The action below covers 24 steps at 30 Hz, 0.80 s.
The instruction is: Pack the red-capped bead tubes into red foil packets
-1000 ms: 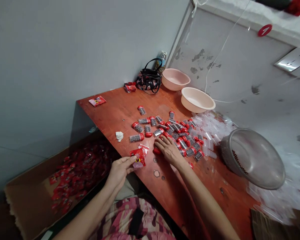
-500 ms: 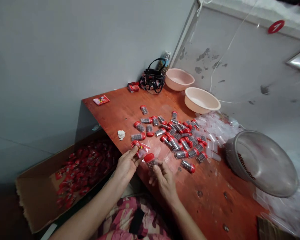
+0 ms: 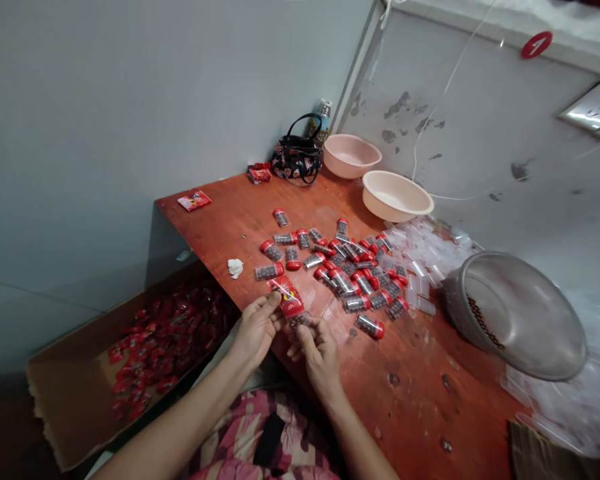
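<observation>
Left of the fingers and below the bench edge, an open cardboard box (image 3: 65, 393) holds a heap of small red packets (image 3: 170, 340). Below the fingers, a pink floral cloth (image 3: 265, 433) covers the person's lap.

The left hand (image 3: 256, 328) is half closed, its fingers (image 3: 274, 301) curled narrow, with the upper ones against the lower end of a red printed packet (image 3: 287, 297). The right hand (image 3: 320, 357) pinches a clear tube of dark beads (image 3: 298, 321) between its fingers (image 3: 305, 331). The tube sits at the packet's lower end, and where the two meet is too small to read.

Just above the left fingers lie a crumpled white tissue (image 3: 235, 268) and a capped tube (image 3: 269, 271). Farther up, near the bench's back corner, are a red packet (image 3: 194, 201) and a small red stack (image 3: 259, 175), with a floral handbag (image 3: 297, 158) and a bottle (image 3: 323, 113) beyond.

Ahead of and right of the fingers, many red-capped tubes (image 3: 350, 280) lie scattered across the orange wooden bench (image 3: 420, 373). Two pale pink bowls (image 3: 351, 155) stand by the wall. Farther right lies a drift of empty clear tubes (image 3: 420, 257), and a steel basin (image 3: 515, 313) sits tilted on its side beside it.
</observation>
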Each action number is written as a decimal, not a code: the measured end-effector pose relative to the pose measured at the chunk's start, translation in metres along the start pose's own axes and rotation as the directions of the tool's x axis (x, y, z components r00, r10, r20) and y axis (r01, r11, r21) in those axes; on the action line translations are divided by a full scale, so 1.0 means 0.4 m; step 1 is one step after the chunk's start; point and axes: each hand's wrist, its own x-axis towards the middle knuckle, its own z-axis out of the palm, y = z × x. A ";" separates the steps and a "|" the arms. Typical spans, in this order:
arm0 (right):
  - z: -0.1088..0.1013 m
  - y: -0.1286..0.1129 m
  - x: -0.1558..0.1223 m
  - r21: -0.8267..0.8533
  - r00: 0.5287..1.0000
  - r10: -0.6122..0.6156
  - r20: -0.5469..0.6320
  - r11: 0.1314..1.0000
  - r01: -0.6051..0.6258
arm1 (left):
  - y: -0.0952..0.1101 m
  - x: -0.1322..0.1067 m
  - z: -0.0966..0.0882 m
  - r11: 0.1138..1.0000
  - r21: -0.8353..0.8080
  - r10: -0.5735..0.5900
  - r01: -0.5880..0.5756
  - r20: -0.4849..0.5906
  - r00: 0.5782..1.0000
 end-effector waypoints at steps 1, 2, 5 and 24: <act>-0.001 0.001 0.001 -0.005 1.000 -0.007 -0.016 1.000 0.007 | -0.002 0.000 -0.001 1.000 0.028 -0.011 0.011 0.010 1.000; -0.002 0.003 0.001 -0.020 0.999 -0.018 -0.033 1.000 0.017 | -0.005 0.001 -0.002 0.998 0.063 -0.029 0.028 0.014 0.999; -0.006 0.008 0.002 -0.092 0.996 -0.059 -0.062 0.994 0.053 | -0.016 0.001 -0.005 0.984 0.157 -0.090 0.088 0.007 0.996; -0.013 0.012 0.008 0.149 0.997 0.062 0.037 0.987 -0.067 | -0.019 -0.002 0.004 0.972 0.204 -0.135 0.112 0.103 0.985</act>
